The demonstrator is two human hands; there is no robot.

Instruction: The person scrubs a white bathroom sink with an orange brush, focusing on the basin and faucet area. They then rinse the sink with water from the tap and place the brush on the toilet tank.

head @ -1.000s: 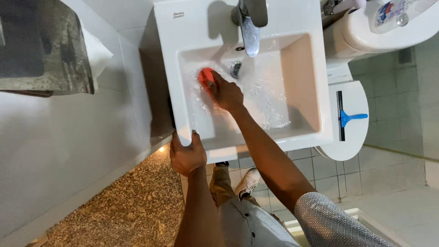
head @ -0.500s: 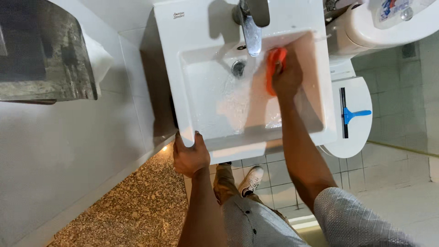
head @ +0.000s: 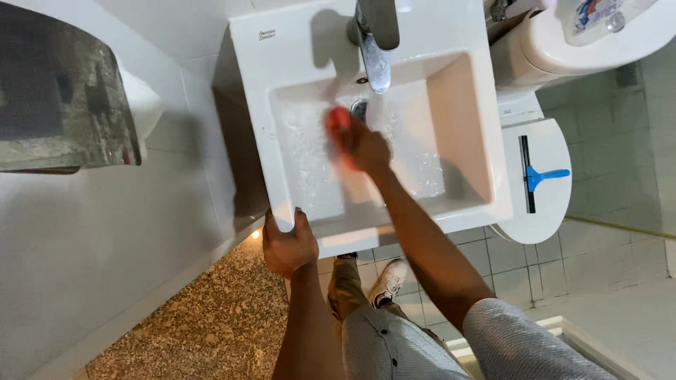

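R hand (head: 362, 146) is curled shut over an orange-red scrubber (head: 338, 121), pressing it onto the wet floor of the white sink (head: 465, 105), just beside the drain and right under the tip of the chrome tap (head: 375, 49). Only the scrubber's upper-left end shows past the knuckles; rest is hidden by the hand and motion-blurred, so long axis can't be told for sure, though the visible bit sticks out toward the basin's back-left. L hand (head: 287, 245) clamps the sink's front-left corner, fingers wrapped over the rim, thumb side on top. R arm runs straight and diagonal from lower right up into the basin, wrist roughly in line w/ forearm, grey patterned sleeve at the shoulder. L arm comes nearly straight up from the bottom edge, elbow low. To the right, a toilet lid (head: 542, 211) w/ a blue-handled squeegee (head: 535, 176) lying on it, well apart from both hands.
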